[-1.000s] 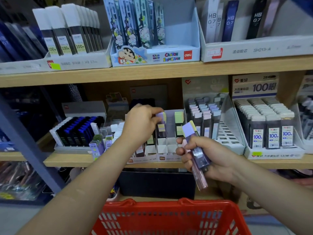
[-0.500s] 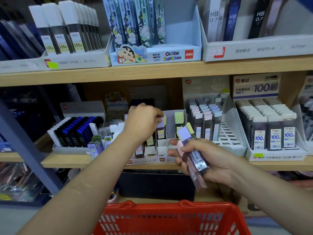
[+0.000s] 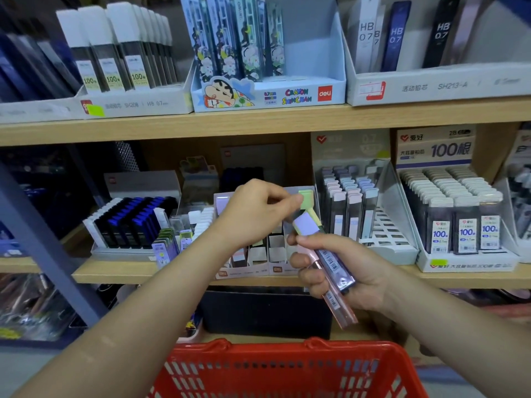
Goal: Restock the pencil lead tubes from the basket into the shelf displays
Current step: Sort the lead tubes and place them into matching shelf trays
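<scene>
Your right hand (image 3: 356, 274) is wrapped round a small bundle of pencil lead tubes (image 3: 330, 261), fingers curled across the front. It holds them tilted, caps up and leaning toward the shelf (image 3: 172, 272). That angle looks deliberate, since it puts the lilac cap (image 3: 306, 225) within easy reach of your other hand. A pink tube (image 3: 342, 308) pokes out below your palm.

Your left hand (image 3: 255, 209) hovers over the divided display tray (image 3: 275, 270), fingers curled, with thumb and forefinger drawn together right beside a green cap (image 3: 306, 196). I can't tell whether you are pinching that cap, or whether it tops a tube already standing in a back slot.

Several front slots of the tray show bare white dividers, so there seems to be room for more. You appear to be feeding tubes across one at a time, with the bundle serving as a ready supply.

The red basket (image 3: 287, 344) sits low in front of you, and its contents are out of sight.
</scene>
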The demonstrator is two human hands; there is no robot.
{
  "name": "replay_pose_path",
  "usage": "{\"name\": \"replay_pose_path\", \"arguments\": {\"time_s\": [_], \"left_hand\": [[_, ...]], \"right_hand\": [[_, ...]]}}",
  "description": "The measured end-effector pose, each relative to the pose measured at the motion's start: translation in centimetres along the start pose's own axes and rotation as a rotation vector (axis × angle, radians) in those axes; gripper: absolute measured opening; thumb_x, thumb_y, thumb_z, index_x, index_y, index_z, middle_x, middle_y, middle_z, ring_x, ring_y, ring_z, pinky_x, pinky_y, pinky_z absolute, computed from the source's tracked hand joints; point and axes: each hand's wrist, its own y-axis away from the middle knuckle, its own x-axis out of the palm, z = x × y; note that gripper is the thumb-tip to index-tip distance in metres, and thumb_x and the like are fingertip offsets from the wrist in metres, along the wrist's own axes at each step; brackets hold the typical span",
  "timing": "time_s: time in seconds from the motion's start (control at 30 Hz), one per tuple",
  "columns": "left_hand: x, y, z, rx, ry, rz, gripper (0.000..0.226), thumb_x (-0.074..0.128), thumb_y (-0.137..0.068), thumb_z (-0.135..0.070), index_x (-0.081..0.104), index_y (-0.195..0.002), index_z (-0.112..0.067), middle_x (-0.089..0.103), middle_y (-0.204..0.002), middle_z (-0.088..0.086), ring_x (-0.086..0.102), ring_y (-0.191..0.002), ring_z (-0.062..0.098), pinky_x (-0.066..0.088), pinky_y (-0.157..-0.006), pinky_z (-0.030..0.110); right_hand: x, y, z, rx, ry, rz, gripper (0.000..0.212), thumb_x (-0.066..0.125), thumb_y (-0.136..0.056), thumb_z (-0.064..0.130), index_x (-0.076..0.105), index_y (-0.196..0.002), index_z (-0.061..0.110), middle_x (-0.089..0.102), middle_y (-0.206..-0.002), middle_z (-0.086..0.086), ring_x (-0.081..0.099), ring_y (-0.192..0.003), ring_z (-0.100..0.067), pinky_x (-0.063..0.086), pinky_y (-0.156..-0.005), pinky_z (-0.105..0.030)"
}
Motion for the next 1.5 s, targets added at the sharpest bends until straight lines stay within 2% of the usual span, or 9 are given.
{"name": "replay_pose_path", "arguments": {"time_s": [0.17,0.37,0.53,0.67,0.83,0.97,1.2,1.33,1.5], "left_hand": [[-0.4,1.1,-0.3,-0.152,0.306,0.125,0.015,0.076,-0.08,-0.022,0.072,-0.087,-0.009,0.072,-0.071,0.005,0.068,-0.068,0.011,0.053,-0.066,0.019],[-2.1,1.0,1.1,-0.163,0.58,-0.095,0.011,0.065,-0.086,-0.003,0.068,-0.087,-0.013,0.068,-0.069,0.002,0.06,-0.062,0.007,0.049,-0.06,0.019],[-3.2,1.3,1.6,-0.192,0.81,-0.111,0.017,0.06,-0.087,0.002,0.068,-0.096,-0.009,0.07,-0.073,0.005,0.063,-0.063,0.011,0.054,-0.061,0.018],[-3.7,1.5,1.4,-0.263,0.939,-0.032,0.018,0.061,-0.089,-0.005,0.071,-0.103,-0.009,0.073,-0.087,0.012,0.069,-0.074,0.017,0.058,-0.066,0.02],[-2.7,1.3,1.0,-0.236,0.656,-0.226,0.015,0.069,-0.084,-0.001,0.07,-0.095,-0.012,0.074,-0.079,0.007,0.068,-0.069,0.015,0.056,-0.061,0.019],[-3.5,0.4,1.0,-0.129,0.5,-0.432,0.023,0.069,-0.084,0.001,0.07,-0.09,-0.021,0.073,-0.086,0.004,0.07,-0.079,0.014,0.059,-0.07,0.025],[-0.3,-0.2,1.7,-0.028,-0.054,-0.29,0.021,0.074,-0.081,-0.014,0.07,-0.087,-0.033,0.069,-0.08,-0.013,0.066,-0.075,0.006,0.056,-0.075,0.03],[0.5,-0.7,2.1,-0.002,-0.172,-0.219,0.017,0.072,-0.084,-0.016,0.071,-0.091,-0.031,0.068,-0.08,-0.011,0.064,-0.075,0.007,0.055,-0.073,0.033],[0.1,-1.4,1.9,-0.026,-0.194,-0.168,0.017,0.073,-0.084,-0.018,0.071,-0.098,-0.026,0.068,-0.087,-0.008,0.064,-0.083,0.008,0.055,-0.08,0.031]], "right_hand": [[0.9,-0.1,-0.1,-0.007,0.013,-0.004,0.021,0.066,-0.08,0.027,0.051,-0.09,0.017,0.049,-0.066,-0.001,0.042,-0.043,-0.008,0.034,-0.039,-0.016],[1.0,-0.3,0.0,0.031,-0.078,0.112,0.045,0.058,-0.084,0.06,0.058,-0.086,0.015,0.048,-0.065,-0.001,0.042,-0.042,-0.009,0.036,-0.037,-0.018],[1.0,-0.2,0.4,0.0,-0.082,0.124,0.037,0.061,-0.086,0.053,0.058,-0.085,0.016,0.045,-0.063,0.002,0.042,-0.041,-0.007,0.036,-0.035,-0.017],[1.6,-0.2,0.5,-0.148,0.126,-0.068,0.025,0.069,-0.083,0.036,0.054,-0.087,0.016,0.047,-0.063,0.0,0.041,-0.043,-0.009,0.035,-0.038,-0.018],[1.5,-0.5,0.3,-0.225,0.329,-0.211,0.026,0.071,-0.085,0.036,0.055,-0.085,0.015,0.051,-0.063,-0.002,0.045,-0.046,-0.014,0.038,-0.043,-0.024],[0.4,0.1,1.0,-0.146,0.111,-0.232,0.016,0.062,-0.084,0.013,0.052,-0.096,0.013,0.051,-0.067,-0.003,0.044,-0.048,-0.013,0.039,-0.041,-0.022],[-0.2,1.1,1.7,-0.164,0.034,-0.241,0.03,0.048,-0.088,-0.007,0.057,-0.116,-0.005,0.071,-0.088,-0.017,0.065,-0.064,-0.021,0.056,-0.054,-0.028],[0.0,1.7,1.6,-0.106,0.068,-0.216,0.029,0.05,-0.093,-0.001,0.058,-0.121,0.0,0.072,-0.109,-0.02,0.073,-0.091,-0.033,0.061,-0.066,-0.035],[0.0,2.0,1.6,-0.105,0.039,-0.192,0.029,0.054,-0.093,0.002,0.058,-0.121,-0.004,0.07,-0.11,-0.024,0.073,-0.092,-0.035,0.06,-0.06,-0.031]]}}
